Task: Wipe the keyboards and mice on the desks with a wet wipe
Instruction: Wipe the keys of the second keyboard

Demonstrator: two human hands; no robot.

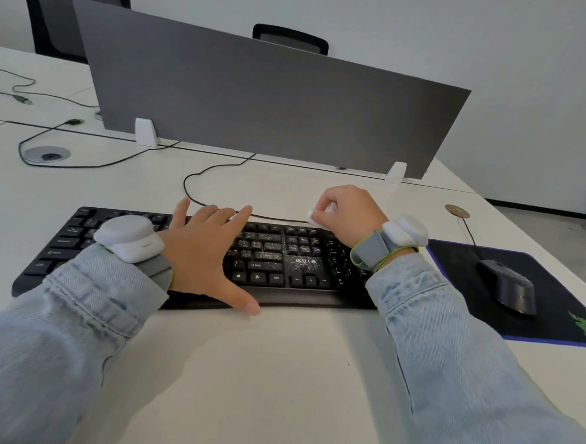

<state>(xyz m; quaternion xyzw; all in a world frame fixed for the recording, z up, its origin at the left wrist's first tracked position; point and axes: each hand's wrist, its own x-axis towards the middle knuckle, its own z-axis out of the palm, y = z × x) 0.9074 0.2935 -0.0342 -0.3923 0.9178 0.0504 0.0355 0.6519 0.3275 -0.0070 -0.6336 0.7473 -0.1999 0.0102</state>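
1. Keyboard (282,259): black, lying crosswise at mid-frame on the white desk (241,373); pale specks show on the keys right of centre.
2. Wet wipe (312,215): small white wad at the keyboard's far edge, right of centre.
3. Right hand (345,211): fingers curled, pinching the wipe against the keyboard's top row.
4. Left hand (202,247): fingers straight and spread, pressed flat on the middle keys, thumb reaching the near edge; judged to be steadying the board.
5. Step in hand: judged as wiping the keyboard, working its upper right. The speckled keys look not yet cleaned.
6. Next move calls for: drawing the wipe down and across the key rows while the flat hand holds the board from sliding.
7. Mouse (507,286): dark, on a black mouse pad (552,327) at the right of frame, well apart from the keyboard; apparently untouched.
8. Edges and room: bare desk below the keyboard; its cable (198,178) loops just above; a grey divider panel (258,92) bounds the desk across the upper frame.
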